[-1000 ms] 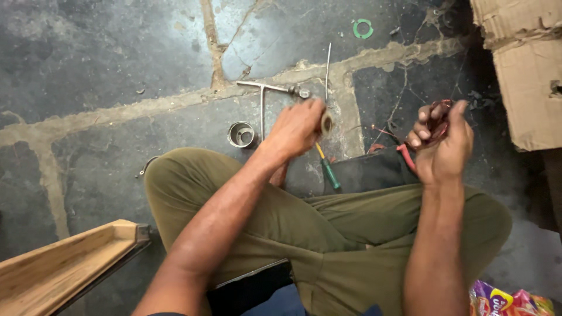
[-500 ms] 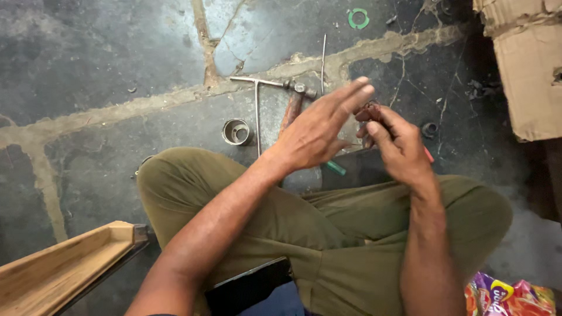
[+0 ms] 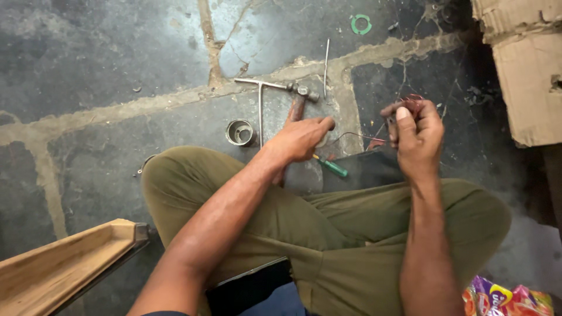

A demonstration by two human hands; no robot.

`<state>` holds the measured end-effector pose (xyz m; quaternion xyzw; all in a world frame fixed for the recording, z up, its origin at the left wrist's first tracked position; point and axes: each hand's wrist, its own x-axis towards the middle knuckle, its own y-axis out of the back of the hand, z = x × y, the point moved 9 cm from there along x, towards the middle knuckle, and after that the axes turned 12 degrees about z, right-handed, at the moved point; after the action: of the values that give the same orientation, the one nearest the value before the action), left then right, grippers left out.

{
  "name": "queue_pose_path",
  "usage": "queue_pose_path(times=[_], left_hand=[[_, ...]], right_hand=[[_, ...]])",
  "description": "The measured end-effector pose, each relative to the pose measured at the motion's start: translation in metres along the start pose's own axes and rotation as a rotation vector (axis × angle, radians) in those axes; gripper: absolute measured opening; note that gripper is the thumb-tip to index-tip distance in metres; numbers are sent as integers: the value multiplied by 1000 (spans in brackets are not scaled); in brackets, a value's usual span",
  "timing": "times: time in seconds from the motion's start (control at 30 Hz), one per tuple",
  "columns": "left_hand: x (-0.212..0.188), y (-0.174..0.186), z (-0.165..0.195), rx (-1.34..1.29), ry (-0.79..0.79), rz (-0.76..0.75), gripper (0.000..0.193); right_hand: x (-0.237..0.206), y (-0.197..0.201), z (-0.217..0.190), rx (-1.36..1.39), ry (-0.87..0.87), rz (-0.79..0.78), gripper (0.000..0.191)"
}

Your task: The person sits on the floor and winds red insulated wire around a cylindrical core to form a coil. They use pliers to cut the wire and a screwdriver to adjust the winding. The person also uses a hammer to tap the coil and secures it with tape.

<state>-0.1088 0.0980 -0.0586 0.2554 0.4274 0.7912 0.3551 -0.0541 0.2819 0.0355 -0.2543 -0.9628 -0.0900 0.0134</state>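
The person sits cross-legged on a dark stone floor [image 3: 105,64] in olive trousers [image 3: 351,234]. The right hand [image 3: 414,136] is raised in front of the right knee, its fingers closed around a small coil of reddish copper wire [image 3: 413,103] that shows just above the fingertips. A thin strand of that wire [image 3: 354,136] runs from the coil leftward to the left hand [image 3: 301,139]. The left hand is stretched forward and low over the floor, fingers curled narrow with the thumb and forefinger pinched at the strand's end; whether they truly grip it is hard to tell.

Just under the left hand lies a green-handled screwdriver [image 3: 332,168]. A hammer [image 3: 297,105] with a reddish handle lies just beyond the knuckles, its head beside a metal T-shaped tool [image 3: 260,99]. A short metal ring [image 3: 240,132] stands left of that tool. A thin metal rod [image 3: 326,67] lies farther out, and a green ring [image 3: 361,24] well beyond it. A cardboard box [image 3: 527,64] sits at far right, a wooden channel [image 3: 64,266] at lower left.
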Motion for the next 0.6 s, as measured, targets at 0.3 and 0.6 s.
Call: queue_pose_path(times=[0.3, 0.6], left_hand=[[3, 16, 8, -256, 9, 9, 50], [1, 9, 31, -219, -95, -26, 42]], right_hand=[[-2, 8, -21, -283, 248, 163, 33], [-6, -9, -38, -822, 325, 92, 51]])
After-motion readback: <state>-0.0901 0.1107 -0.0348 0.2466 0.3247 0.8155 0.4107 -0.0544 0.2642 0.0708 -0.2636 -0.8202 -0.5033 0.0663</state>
